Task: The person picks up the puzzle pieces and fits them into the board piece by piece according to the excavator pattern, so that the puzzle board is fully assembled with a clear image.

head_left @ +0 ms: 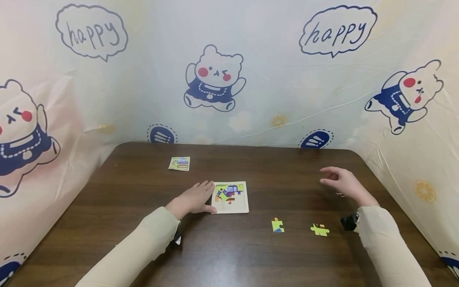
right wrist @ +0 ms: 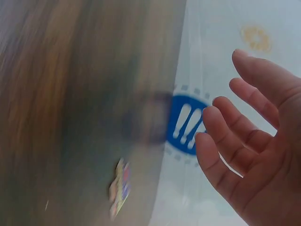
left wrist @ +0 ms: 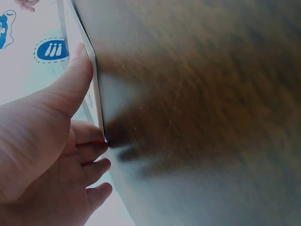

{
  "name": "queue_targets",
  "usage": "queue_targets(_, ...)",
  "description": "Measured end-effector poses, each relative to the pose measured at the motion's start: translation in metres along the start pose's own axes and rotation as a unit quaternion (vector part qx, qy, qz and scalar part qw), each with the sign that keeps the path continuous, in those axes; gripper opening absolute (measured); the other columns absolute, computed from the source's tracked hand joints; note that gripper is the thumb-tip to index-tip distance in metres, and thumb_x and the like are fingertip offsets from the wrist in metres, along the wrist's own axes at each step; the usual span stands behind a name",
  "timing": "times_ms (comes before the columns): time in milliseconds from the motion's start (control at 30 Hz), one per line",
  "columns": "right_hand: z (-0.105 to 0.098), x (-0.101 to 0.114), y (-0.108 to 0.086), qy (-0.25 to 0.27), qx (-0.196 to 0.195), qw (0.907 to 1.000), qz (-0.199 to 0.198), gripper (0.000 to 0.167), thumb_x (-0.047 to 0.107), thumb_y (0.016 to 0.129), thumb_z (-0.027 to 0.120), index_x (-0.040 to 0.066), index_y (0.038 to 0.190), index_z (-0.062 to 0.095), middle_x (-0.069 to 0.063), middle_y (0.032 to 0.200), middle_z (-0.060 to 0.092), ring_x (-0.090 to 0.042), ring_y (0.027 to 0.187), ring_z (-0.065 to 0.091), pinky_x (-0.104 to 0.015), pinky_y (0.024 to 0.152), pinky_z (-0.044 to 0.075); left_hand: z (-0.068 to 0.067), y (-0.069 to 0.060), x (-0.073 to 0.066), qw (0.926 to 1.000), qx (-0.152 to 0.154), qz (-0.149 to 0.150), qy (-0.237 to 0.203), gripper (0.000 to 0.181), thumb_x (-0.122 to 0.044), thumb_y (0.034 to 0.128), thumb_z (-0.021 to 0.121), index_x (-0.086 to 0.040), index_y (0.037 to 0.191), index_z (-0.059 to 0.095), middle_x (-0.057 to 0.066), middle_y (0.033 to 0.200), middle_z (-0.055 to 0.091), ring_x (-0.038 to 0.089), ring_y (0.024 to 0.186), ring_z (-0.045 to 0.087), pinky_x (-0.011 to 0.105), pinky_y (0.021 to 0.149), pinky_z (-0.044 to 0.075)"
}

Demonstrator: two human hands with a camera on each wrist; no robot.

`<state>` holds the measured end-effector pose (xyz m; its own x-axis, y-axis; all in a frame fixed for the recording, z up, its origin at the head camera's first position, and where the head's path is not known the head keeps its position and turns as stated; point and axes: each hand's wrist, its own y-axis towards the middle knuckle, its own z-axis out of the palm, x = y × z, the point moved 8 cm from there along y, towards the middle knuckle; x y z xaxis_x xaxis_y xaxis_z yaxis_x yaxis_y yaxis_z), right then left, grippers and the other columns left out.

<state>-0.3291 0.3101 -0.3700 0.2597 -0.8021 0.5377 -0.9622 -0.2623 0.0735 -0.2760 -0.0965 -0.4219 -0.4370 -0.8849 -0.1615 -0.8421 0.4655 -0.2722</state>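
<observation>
My left hand (head_left: pixel 195 198) lies at the left side of a square white puzzle tray (head_left: pixel 239 207). Its thumb touches the tray near the lower corner and the fingers reach along the upper left edge; the left wrist view shows the thumb (left wrist: pixel 75 77) on the rim. An excavator picture (head_left: pixel 229 191) of joined pieces fills the tray's upper part. My right hand (head_left: pixel 342 184) hovers over the table's right side, fingers loosely bent and holding nothing. Below it lies a puzzle piece (head_left: pixel 340 193), partly hidden by the hand; the right wrist view has a blurred puzzle piece (right wrist: pixel 121 188).
Two green puzzle pieces lie apart at the front right: one with a blue patch (head_left: pixel 277 225), another (head_left: pixel 320 230) farther right. A small picture card (head_left: pixel 179 164) is at the back left of the brown table (head_left: pixel 143 175). A printed cloth (head_left: pixel 272 79) surrounds the table.
</observation>
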Motion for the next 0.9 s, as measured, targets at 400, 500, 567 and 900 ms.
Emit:
queue_targets(400,-0.010,-0.055,-0.021,-0.007,0.022,0.9992,0.034,0.044,0.021,0.085,0.067,-0.008,0.117,0.055,-0.014,0.091,0.063,-0.025,0.078,0.059,-0.040,0.069,0.050,0.000,0.000,0.000,1.0000,0.001,-0.001,0.000,0.086,-0.049,0.0836,0.060,0.004,0.142,0.026,0.017,0.149,0.021,0.032,0.136,0.015,0.045,0.109,0.014)
queue_targets(500,-0.010,-0.066,-0.026,-0.022,0.029,0.9987,0.035,0.042,0.019,0.084,0.068,-0.009,0.114,0.056,-0.015,0.090,0.062,-0.027,0.078,0.057,-0.044,0.071,0.048,0.002,0.001,0.001,0.9999,0.001,0.004,0.011,0.087,-0.050,0.0840,0.059,0.005,0.142,0.026,0.018,0.148,0.021,0.032,0.136,0.016,0.045,0.108,0.015)
queue_targets(567,-0.010,-0.073,-0.029,-0.029,0.035,0.9981,0.041,0.040,0.018,0.084,0.068,-0.009,0.112,0.057,-0.016,0.090,0.061,-0.029,0.080,0.056,-0.045,0.070,0.047,0.002,0.001,0.001,0.9998,0.001,0.006,0.020,0.087,-0.051,0.0844,0.058,0.005,0.142,0.025,0.018,0.148,0.021,0.032,0.136,0.015,0.044,0.109,0.015)
queue_targets(900,-0.007,-0.081,-0.032,-0.034,0.059,0.9967,0.045,0.033,0.010,0.083,0.067,-0.009,0.109,0.059,-0.027,0.096,0.058,-0.040,0.088,0.053,-0.055,0.074,0.043,0.003,0.003,0.001,0.9998,0.000,0.006,0.018,0.087,-0.051,0.0846,0.058,0.005,0.142,0.025,0.018,0.148,0.020,0.032,0.136,0.015,0.045,0.108,0.015)
